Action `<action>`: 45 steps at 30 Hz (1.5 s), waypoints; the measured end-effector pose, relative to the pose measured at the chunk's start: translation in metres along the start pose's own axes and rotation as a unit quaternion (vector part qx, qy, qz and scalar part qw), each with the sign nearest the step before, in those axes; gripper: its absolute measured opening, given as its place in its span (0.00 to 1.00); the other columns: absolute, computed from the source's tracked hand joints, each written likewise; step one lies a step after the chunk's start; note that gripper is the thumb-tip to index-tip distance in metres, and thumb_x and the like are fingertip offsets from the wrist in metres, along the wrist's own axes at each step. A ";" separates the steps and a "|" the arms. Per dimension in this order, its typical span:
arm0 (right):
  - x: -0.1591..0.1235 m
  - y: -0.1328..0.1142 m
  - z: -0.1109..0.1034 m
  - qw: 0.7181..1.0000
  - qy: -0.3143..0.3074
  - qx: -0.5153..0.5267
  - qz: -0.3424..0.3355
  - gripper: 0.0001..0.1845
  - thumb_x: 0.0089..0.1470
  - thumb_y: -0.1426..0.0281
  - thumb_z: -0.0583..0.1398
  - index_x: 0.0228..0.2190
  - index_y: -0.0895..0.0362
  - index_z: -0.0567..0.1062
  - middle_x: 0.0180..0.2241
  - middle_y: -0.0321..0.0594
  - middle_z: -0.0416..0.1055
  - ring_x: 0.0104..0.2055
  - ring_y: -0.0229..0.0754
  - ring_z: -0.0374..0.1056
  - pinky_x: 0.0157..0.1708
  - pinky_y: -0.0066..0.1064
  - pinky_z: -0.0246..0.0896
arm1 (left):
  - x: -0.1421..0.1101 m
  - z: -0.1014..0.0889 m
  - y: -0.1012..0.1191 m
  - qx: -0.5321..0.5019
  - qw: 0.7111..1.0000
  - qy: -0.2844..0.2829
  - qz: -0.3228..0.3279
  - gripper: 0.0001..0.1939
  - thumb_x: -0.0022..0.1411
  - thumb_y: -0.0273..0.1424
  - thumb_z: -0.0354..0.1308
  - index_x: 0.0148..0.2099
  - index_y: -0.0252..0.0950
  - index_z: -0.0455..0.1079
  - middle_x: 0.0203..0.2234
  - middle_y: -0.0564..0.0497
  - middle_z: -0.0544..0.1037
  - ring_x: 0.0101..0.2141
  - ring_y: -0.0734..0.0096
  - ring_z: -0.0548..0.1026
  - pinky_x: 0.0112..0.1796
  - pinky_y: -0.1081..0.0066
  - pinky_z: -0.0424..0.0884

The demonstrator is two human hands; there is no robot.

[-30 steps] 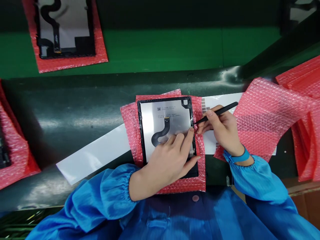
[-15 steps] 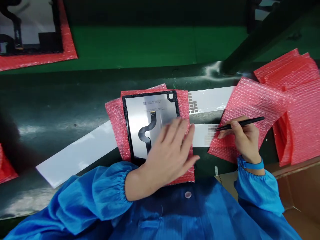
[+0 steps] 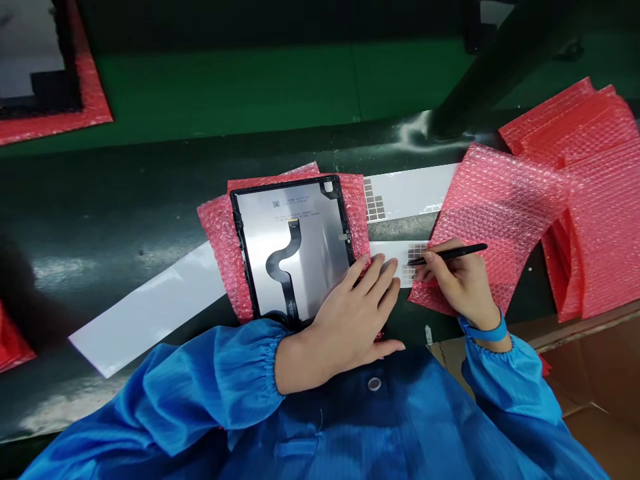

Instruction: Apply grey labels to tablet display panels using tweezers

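Note:
My left hand (image 3: 353, 317) lies flat with fingers spread over the lower right corner of a tablet screen (image 3: 320, 253), its fingertips reaching a white strip of small stickers (image 3: 389, 259). The screen lies back side up, showing a curved black ribbon cable (image 3: 281, 270), on pink bubble-wrap bags (image 3: 220, 247). Between the fingers of my right hand (image 3: 457, 280) is a pair of black tweezers (image 3: 463, 252), tips down at the small grey squares on that strip. Under this hand lies another pink bubble bag (image 3: 495, 207).
A second sticker strip (image 3: 415, 190) runs behind. Stacked pink bubble bags (image 3: 600, 220) lie at the right, above a cardboard box (image 3: 595, 373). A long white strip (image 3: 155, 303) extends left. Another screen (image 3: 40, 67) sits on red wrap at upper left. A dark post (image 3: 480, 73) stands behind.
My left hand has moved right and down off the middle of the screen, onto its edge and the strip. The tweezers' tips have come left to the sticker squares. The whole view has shifted slightly.

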State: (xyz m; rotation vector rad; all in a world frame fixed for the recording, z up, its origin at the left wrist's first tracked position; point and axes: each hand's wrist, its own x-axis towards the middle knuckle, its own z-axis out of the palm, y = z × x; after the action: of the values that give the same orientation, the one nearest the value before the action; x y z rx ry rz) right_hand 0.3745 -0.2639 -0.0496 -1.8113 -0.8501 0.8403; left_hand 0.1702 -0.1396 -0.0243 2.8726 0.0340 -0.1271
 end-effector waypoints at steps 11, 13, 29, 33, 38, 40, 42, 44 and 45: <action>0.002 -0.001 -0.002 1.000 -0.007 -0.019 0.000 0.16 0.66 0.54 0.65 0.35 0.53 0.76 0.23 0.36 0.81 0.25 0.44 0.80 0.27 0.32 0.77 | 0.000 0.002 0.001 0.006 1.000 0.030 0.000 0.47 0.68 0.63 0.52 0.67 0.25 0.70 0.70 0.31 0.64 0.68 0.37 0.64 0.68 0.48 0.51; 0.002 -0.002 0.000 1.000 0.000 -0.007 0.008 0.17 0.65 0.53 0.65 0.34 0.53 0.76 0.23 0.36 0.81 0.23 0.43 0.79 0.24 0.32 0.77 | 0.000 0.002 0.001 0.008 0.999 0.037 0.001 0.47 0.66 0.64 0.54 0.66 0.25 0.72 0.69 0.31 0.66 0.67 0.37 0.65 0.67 0.49 0.52; 0.037 -0.085 0.080 0.994 -0.031 0.099 -0.033 0.12 0.67 0.58 0.65 0.36 0.54 0.76 0.27 0.38 0.83 0.22 0.44 0.80 0.24 0.33 0.80 | -0.061 -0.041 -0.003 -0.018 0.997 0.048 -0.056 0.31 0.75 0.53 0.49 0.53 0.29 0.76 0.39 0.39 0.81 0.39 0.50 0.80 0.43 0.56 0.71; 0.056 -0.106 0.143 0.988 -0.111 0.108 -0.024 0.13 0.65 0.56 0.67 0.35 0.52 0.75 0.26 0.35 0.82 0.25 0.43 0.82 0.25 0.31 0.80 | -0.083 -0.043 -0.030 0.056 0.990 0.029 -0.123 0.41 0.69 0.58 0.56 0.61 0.21 0.70 0.36 0.34 0.83 0.34 0.48 0.82 0.52 0.52 0.69; 0.071 -0.113 0.176 0.986 -0.133 0.104 0.010 0.19 0.62 0.51 0.67 0.33 0.53 0.75 0.24 0.35 0.82 0.24 0.42 0.81 0.26 0.29 0.80 | -0.091 -0.031 -0.051 0.059 0.989 0.059 -0.126 0.47 0.67 0.61 0.55 0.65 0.19 0.66 0.29 0.40 0.83 0.28 0.52 0.81 0.59 0.49 0.63; 0.072 -0.114 0.177 0.986 -0.135 0.098 0.024 0.20 0.61 0.50 0.67 0.33 0.54 0.74 0.23 0.36 0.81 0.23 0.42 0.81 0.26 0.29 0.80 | -0.092 -0.028 -0.052 0.042 0.990 0.059 -0.122 0.45 0.69 0.59 0.55 0.66 0.20 0.67 0.28 0.42 0.83 0.27 0.54 0.80 0.60 0.48 0.62; 0.072 -0.114 0.177 0.987 -0.133 0.088 0.027 0.20 0.61 0.50 0.68 0.33 0.53 0.74 0.23 0.35 0.81 0.22 0.42 0.80 0.25 0.29 0.80 | -0.091 -0.026 -0.051 0.030 0.990 0.056 -0.126 0.44 0.69 0.59 0.55 0.65 0.22 0.68 0.25 0.45 0.82 0.25 0.57 0.79 0.61 0.48 0.62; 0.071 -0.113 0.176 0.989 -0.126 0.077 0.024 0.20 0.62 0.50 0.67 0.33 0.53 0.75 0.23 0.35 0.81 0.22 0.42 0.80 0.24 0.29 0.80 | -0.090 -0.025 -0.050 0.024 0.989 0.059 -0.134 0.42 0.68 0.59 0.56 0.64 0.24 0.70 0.23 0.48 0.81 0.24 0.59 0.78 0.61 0.50 0.63; 0.071 -0.113 0.176 0.990 -0.123 0.072 0.023 0.19 0.62 0.51 0.67 0.32 0.53 0.75 0.23 0.35 0.81 0.22 0.42 0.80 0.24 0.29 0.80 | -0.089 -0.025 -0.050 0.023 0.988 0.065 -0.137 0.42 0.68 0.60 0.57 0.63 0.25 0.71 0.22 0.49 0.80 0.23 0.59 0.78 0.60 0.50 0.63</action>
State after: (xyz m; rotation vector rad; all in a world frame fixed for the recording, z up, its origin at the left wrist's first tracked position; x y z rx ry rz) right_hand 0.2443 -0.0892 -0.0157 -1.6277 -0.8813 1.1416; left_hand 0.0817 -0.0855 -0.0052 2.9028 0.4573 0.0064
